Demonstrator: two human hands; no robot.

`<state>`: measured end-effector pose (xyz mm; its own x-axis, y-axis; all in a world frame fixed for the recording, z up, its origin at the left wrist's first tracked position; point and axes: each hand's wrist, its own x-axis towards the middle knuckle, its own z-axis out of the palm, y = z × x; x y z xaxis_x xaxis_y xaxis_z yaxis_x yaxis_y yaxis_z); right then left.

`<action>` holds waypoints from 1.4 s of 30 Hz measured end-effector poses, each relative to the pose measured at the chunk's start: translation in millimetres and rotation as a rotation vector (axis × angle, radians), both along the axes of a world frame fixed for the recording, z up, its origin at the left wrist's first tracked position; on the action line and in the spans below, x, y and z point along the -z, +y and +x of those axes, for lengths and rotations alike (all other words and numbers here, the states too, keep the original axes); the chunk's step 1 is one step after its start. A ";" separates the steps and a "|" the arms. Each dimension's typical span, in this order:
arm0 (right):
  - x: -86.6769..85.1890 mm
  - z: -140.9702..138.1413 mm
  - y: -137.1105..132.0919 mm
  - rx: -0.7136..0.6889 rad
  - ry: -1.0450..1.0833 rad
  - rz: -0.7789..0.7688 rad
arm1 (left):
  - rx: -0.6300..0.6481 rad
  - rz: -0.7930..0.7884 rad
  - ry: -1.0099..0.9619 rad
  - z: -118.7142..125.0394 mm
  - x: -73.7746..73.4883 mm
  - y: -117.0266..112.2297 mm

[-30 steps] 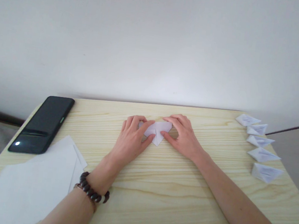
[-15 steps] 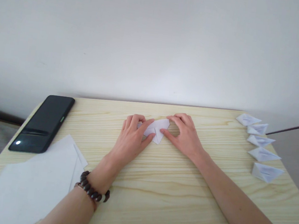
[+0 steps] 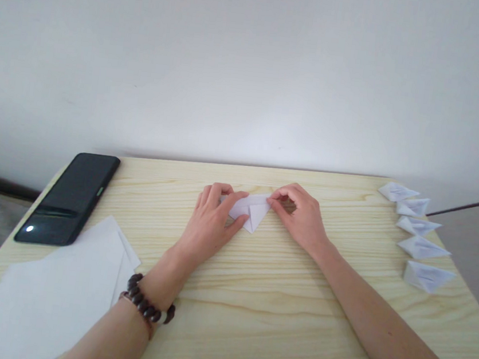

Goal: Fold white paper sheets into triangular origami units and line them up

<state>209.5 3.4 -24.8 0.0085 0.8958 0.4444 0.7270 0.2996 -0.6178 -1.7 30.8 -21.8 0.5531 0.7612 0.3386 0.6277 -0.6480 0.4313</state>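
A small piece of folded white paper (image 3: 257,210) lies near the far side of the table, with a pointed flap toward me. My left hand (image 3: 214,211) grips its left part between thumb and forefinger, covering that end. At the right corner, the thumb and forefinger of my right hand (image 3: 298,212) are pinched together on the paper. A dark beaded bracelet (image 3: 147,307) circles my left wrist.
Several folded paper boats (image 3: 424,246) stand in a column along the right edge of the wooden table (image 3: 274,333). White paper sheets (image 3: 58,291) lie at the front left, beside a black phone (image 3: 71,198). A pale wall (image 3: 252,71) rises behind the table.
My right thumb and forefinger have closed from a wide spread into a pinch at the paper's right corner. A strip along its top edge now looks folded. My left hand stays nearly still.
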 end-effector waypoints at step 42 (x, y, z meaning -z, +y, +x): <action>-6.9 2.5 -5.4 -0.290 -0.274 -0.034 | 0.014 0.145 0.078 -3.8 -3.7 3.4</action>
